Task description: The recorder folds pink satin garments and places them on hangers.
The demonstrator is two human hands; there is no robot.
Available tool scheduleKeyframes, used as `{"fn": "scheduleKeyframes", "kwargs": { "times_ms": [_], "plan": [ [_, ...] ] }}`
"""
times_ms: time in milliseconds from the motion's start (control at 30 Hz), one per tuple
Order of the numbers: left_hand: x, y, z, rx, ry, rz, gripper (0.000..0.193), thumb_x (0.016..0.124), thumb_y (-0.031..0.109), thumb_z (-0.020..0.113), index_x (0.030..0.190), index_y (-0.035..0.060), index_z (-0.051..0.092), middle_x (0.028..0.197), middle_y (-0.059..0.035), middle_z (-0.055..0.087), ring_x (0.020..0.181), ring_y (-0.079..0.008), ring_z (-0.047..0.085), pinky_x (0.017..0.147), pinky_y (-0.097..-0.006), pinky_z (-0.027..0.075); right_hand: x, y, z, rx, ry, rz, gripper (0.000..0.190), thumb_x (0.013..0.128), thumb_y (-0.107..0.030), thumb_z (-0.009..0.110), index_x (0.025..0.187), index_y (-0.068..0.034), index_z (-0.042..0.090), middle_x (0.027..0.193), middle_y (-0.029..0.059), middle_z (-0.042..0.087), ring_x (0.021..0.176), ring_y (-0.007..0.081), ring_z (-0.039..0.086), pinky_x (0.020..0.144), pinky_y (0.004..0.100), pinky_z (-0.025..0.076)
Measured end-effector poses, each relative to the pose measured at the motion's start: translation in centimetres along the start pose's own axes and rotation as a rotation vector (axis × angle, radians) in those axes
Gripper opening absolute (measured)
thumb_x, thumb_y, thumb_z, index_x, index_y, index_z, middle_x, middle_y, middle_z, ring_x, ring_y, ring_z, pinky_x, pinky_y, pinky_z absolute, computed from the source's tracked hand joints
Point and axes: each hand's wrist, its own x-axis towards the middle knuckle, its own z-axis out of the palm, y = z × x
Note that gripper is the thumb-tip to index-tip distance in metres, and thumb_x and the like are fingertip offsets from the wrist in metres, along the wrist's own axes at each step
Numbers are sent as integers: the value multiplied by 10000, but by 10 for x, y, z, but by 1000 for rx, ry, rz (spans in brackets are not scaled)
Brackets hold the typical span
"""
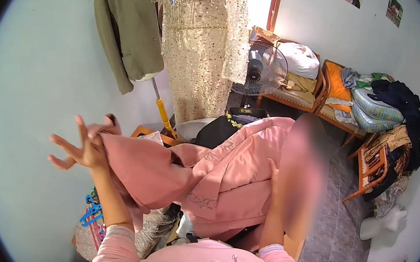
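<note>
A pink satin garment (pixel 241 165) with embroidered trim is stretched between my two hands in front of my chest. At the left, my left hand (pixel 86 152) has hold of a gathered end of the pink cloth, with several fingers spread out from it. Over on the right, my right hand (pixel 274 180) is against the satin; its fingers are mostly behind the cloth and a blurred patch, so its grip is unclear. Just beyond the garment lies a black garment (pixel 209 133) with yellow flower trim.
An olive jacket (pixel 140 27) hangs on a dress form beside a sequinned gold dress (pixel 199 53). A black fan (pixel 258 72) stands near wooden chairs (pixel 319 92) piled with clothes. Blue plastic hangers (pixel 91 210) lie at the lower left; a white mannequin part (pixel 382 226) is at the right.
</note>
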Motion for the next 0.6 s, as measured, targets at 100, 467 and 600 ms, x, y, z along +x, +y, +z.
{"fn": "scheduleKeyframes", "kwargs": {
  "times_ms": [100,467,600],
  "plan": [
    [-22,30,-15,-84,27,63,384,954,405,381,1074,196,679,1458,-153,331,1354,-357,182,1050,-543,130,4,31,16,-25,-14,151,1084,604,-787,572,1281,53,473,1486,213,193,1385,414,92,1008,701,93],
    [-81,64,-84,-429,-343,402,402,947,394,439,1066,115,703,1405,-299,326,1340,-341,312,1076,-361,273,41,-47,28,175,499,-397,162,765,-99,558,851,-27,675,1431,14,358,1349,387,212,980,740,-42],
    [-66,71,-83,-436,-222,136,418,944,447,431,1073,156,703,1394,-172,417,1344,-290,306,1096,-403,192,124,-86,5,62,755,-472,145,794,-155,572,795,-29,643,1398,-22,408,1337,373,234,993,734,-32]
  ]
}}
